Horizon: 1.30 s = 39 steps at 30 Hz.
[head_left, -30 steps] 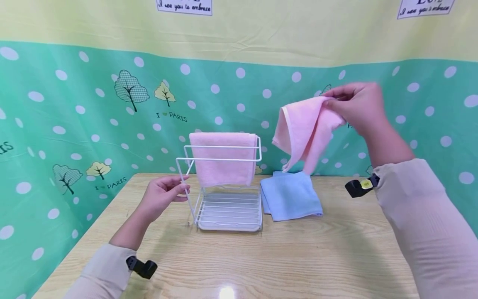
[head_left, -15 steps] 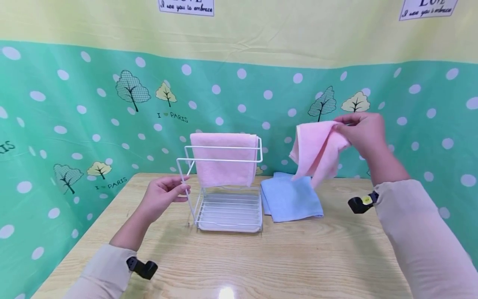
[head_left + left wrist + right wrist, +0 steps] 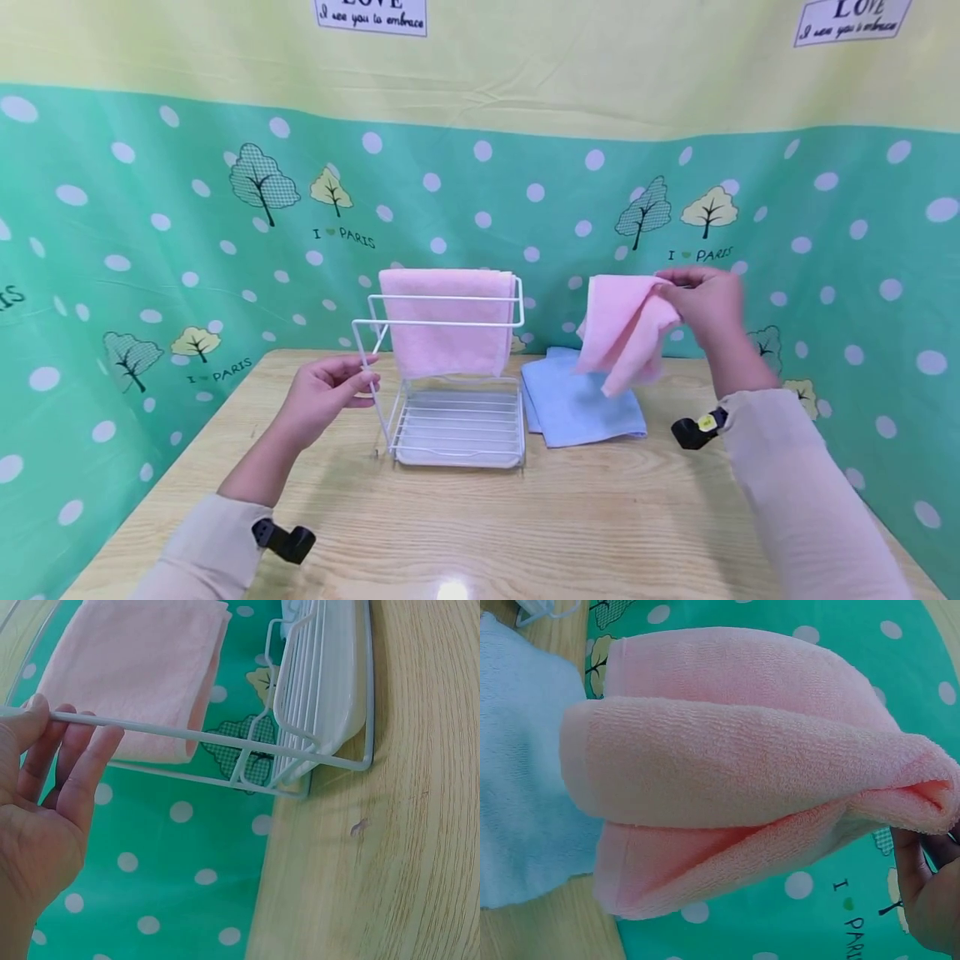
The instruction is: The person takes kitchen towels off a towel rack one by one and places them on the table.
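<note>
A white wire rack [image 3: 435, 322] stands on the table, with a pink towel [image 3: 450, 350] hung over its back upper bar. My left hand [image 3: 318, 398] pinches the rack's left upright between thumb and fingers, which the left wrist view shows closely. In my right hand [image 3: 708, 307] a second pink towel [image 3: 618, 321] is pinched by its upper part and hangs in loose folds. Its lower end is in front of a folded blue towel [image 3: 588, 408] lying right of the rack. Whether the two touch I cannot tell.
A pale tray [image 3: 457, 454] sits in the bottom of the rack under a wire grid. The wooden table [image 3: 450, 533] reaches back to a green dotted curtain [image 3: 247, 250]. Each wrist wears a small black camera [image 3: 292, 543].
My right hand has come down and a little sideways with the pink towel, from high above the blue towel to just over it. The left hand keeps its place on the rack.
</note>
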Motion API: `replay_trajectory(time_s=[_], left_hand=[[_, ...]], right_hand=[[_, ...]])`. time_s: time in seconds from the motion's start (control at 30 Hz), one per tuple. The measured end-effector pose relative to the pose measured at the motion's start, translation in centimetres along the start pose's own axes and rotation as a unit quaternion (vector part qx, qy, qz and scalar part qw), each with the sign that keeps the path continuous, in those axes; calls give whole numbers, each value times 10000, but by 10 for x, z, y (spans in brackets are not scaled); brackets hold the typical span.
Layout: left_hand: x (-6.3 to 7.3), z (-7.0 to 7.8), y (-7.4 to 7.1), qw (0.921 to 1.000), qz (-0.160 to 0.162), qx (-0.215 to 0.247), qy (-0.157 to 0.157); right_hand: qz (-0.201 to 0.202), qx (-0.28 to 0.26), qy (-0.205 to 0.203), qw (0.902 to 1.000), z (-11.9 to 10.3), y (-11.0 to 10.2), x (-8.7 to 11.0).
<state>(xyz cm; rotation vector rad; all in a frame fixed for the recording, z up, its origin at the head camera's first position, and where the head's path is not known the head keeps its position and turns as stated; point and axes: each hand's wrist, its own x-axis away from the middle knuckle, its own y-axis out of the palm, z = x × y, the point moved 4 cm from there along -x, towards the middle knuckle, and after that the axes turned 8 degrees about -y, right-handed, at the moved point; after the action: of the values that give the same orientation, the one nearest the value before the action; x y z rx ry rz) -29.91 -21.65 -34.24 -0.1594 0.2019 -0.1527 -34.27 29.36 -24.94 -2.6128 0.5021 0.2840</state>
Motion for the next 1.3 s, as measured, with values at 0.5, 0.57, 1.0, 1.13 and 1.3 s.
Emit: replay_trajectory(time_s=[0.5,0.57,1.0,1.13,1.3], left_hand=[[1,-2,-1,9999,48,-42,-99],[0,-2,-1,9999,48,-10,-101],[1,-1,2,9999,39,-7,-113],[1,0,1,9999,43,-21,-103],[1,0,0,10000,47,-26,-83]], right_hand=[[263,-388,290,9985,26,10,3],[253,-359,328,9985,29,11,4],[236,-312,382,9985,46,19,13],[242,-383,377,9983,49,20,14],[277,-496,445,9974,53,20,16]])
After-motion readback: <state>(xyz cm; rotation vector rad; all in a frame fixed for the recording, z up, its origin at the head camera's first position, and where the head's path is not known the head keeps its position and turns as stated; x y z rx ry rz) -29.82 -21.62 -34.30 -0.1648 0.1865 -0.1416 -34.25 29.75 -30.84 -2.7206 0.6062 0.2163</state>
